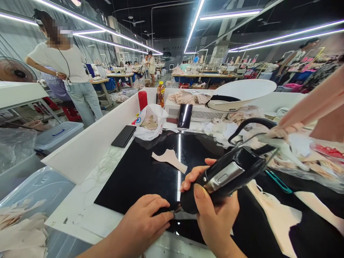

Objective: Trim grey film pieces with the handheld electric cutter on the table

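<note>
My right hand [212, 208] is wrapped round a black corded hand tool [223, 179] with a silver panel on its side. The tool slants down to the left, its narrow tip close to the front of the glossy black board [129, 179]. Beside that tip, my left hand [147, 220] rests low with thumb and forefinger drawn together; anything between them is too small to make out. A thin greyish piece [185, 215] shows under the tool, partly covered by it. Farther back on the board lies a beige cut fabric piece [170, 160].
A black phone [123, 136], a plastic bag [150, 123], a drink bottle [160, 94] and a red cylinder [142, 100] stand left and behind. Beige fabric pieces [274, 211] and teal snips [278, 181] lie right. A person [64, 64] stands beyond the white side panel [88, 143].
</note>
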`<state>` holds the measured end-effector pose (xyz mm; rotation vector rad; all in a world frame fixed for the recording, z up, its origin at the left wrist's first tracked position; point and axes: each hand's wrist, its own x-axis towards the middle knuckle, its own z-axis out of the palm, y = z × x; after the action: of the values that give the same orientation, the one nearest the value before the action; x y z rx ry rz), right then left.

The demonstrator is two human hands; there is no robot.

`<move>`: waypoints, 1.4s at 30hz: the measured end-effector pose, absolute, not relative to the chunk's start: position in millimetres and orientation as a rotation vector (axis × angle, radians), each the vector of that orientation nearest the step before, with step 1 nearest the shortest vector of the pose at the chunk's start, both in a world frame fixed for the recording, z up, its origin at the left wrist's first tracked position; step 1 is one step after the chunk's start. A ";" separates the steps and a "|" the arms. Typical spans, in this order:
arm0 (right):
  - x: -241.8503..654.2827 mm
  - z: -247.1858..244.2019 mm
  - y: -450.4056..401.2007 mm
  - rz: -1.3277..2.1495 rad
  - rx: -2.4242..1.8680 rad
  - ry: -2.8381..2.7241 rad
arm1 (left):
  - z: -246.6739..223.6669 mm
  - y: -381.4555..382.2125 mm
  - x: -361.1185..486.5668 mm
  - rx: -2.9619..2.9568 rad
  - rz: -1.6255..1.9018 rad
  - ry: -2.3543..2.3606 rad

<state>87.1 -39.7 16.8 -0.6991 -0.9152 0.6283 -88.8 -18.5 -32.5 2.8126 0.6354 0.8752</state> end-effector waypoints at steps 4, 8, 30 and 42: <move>85.9 15.9 -39.4 0.622 -0.702 -0.922 | -33.7 -17.9 -89.4 2.917 0.933 0.558; 86.0 13.9 -40.2 0.631 -0.710 -0.935 | -35.8 -18.1 -87.6 2.938 0.951 0.524; 88.5 10.9 -49.9 0.668 -0.717 -0.963 | -34.1 -18.7 -87.9 2.802 0.944 0.654; 122.3 37.2 -46.7 0.581 -0.788 -1.020 | -28.1 -4.3 -88.3 2.777 0.751 0.493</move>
<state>122.3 -46.7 37.2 -0.7878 -1.0195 0.5811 -88.3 -4.3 -28.1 2.7770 0.4932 0.7511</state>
